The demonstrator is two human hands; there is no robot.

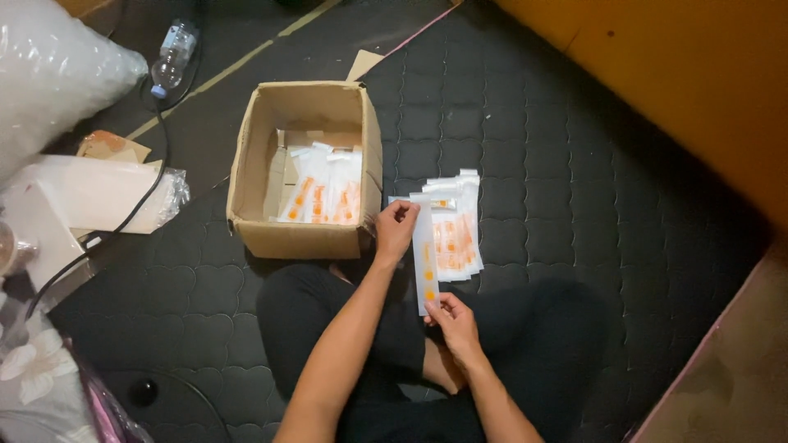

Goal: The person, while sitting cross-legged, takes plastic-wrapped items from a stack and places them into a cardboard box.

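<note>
I see a dark quilted mat (525, 148) underneath everything. On it stands an open brown cardboard box (305, 234) holding white-and-orange packets (324, 193). Just right of it lies a fanned stack of matching flat packets (455, 234). My left hand (396, 230) pinches the top of one long white sleeve (425, 262); my right hand (451, 321) pinches its bottom.

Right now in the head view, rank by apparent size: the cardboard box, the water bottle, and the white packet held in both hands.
1. cardboard box
2. white packet
3. water bottle, though it lies farther from the camera, so its true size is unsure.
</note>
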